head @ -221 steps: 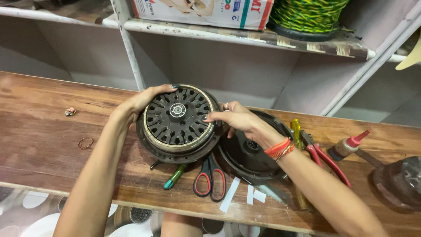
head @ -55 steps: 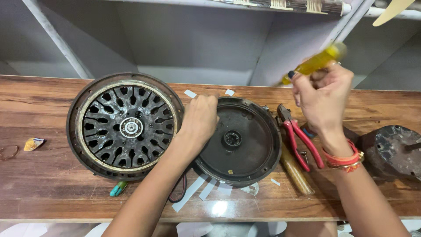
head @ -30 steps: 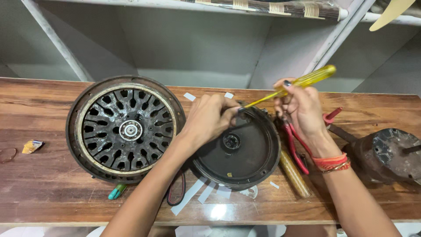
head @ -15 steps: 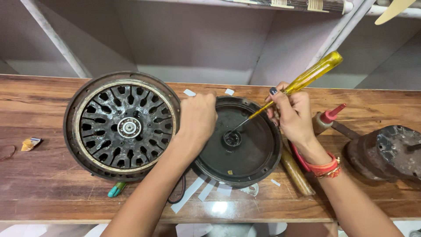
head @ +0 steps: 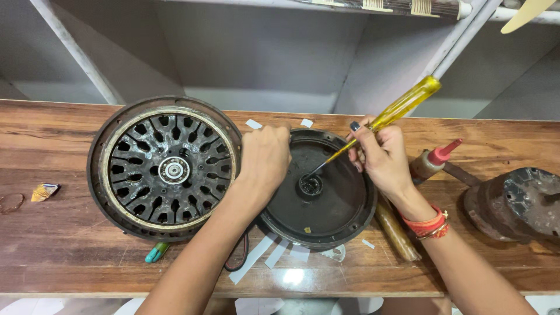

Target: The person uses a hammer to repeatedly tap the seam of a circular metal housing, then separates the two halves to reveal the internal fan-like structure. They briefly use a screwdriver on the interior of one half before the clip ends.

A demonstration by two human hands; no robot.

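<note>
My left hand (head: pixel 265 157) is resting palm-down with fingers curled over the left rim of the dark round cover (head: pixel 318 189), pinning it flat, while my right hand (head: pixel 379 154) is closing tight around the shaft of the yellow-handled screwdriver (head: pixel 402 105), just below the handle, and pointing its tip into the cover's centre hub. The cover is sitting near the middle of the wooden bench (head: pixel 58 134), close to the front edge, touching or just overlapping the spoked motor rotor (head: pixel 164 168) on its left. I am judging the cover to be stiff cast metal, fairly heavy and likely greasy, so I am gripping it at the rim rather than on the slick inner face. A wooden-handled tool (head: pixel 396 227) is lying just to its right, with a red-capped bottle (head: pixel 433 160) and a rusty housing (head: pixel 516 204) further toward the right end.
</note>
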